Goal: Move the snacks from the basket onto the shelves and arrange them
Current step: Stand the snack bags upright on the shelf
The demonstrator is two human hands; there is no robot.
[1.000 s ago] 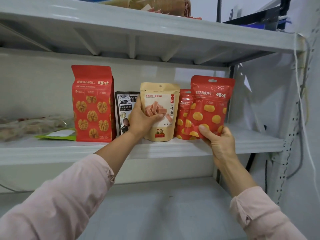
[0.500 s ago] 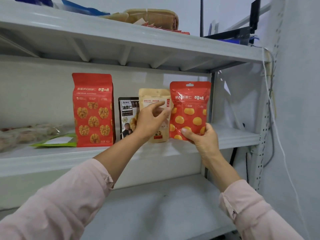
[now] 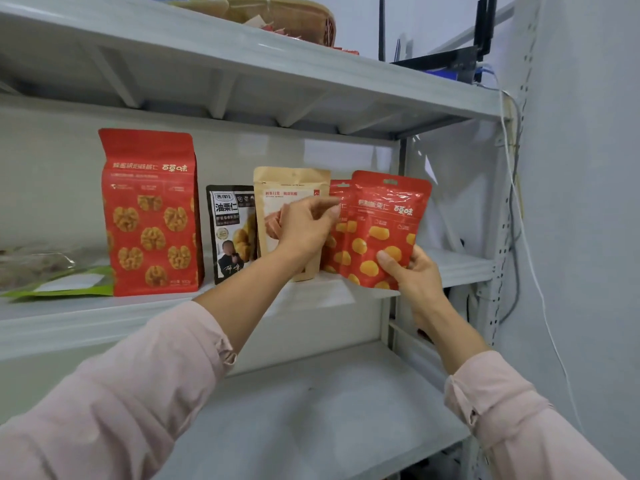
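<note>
Since half a second ago the left hand (image 3: pixel 306 230) has slid rightward off the face of the kraft pouch (image 3: pixel 291 188), and the front chestnut pouch (image 3: pixel 384 230) has tipped to the right, baring the rear chestnut pouch (image 3: pixel 342 194) behind it

The right hand (image 3: pixel 415 275) has a firm grip on the front chestnut pouch at its lower right corner, thumb across the face and fingers behind. That pouch sits low against the front lip of the middle shelf (image 3: pixel 460 268), and whether its base is set down I cannot tell. Its long axis runs upright, with the top leaning right. The left hand's thumb and forefinger reach toward the upper left edge of the rear pouch; whether that grip has closed on it cannot be told from here

What matters next: the rear pouch stands just right of the left fingertips, upright between the kraft pouch and the held one, so the left hand is the nearer to straighten it. Bare shelf lies to the right, on the right hand's side, likely where the front pouch goes. The basket (image 3: pixel 298 19) stays on the top shelf
</note>
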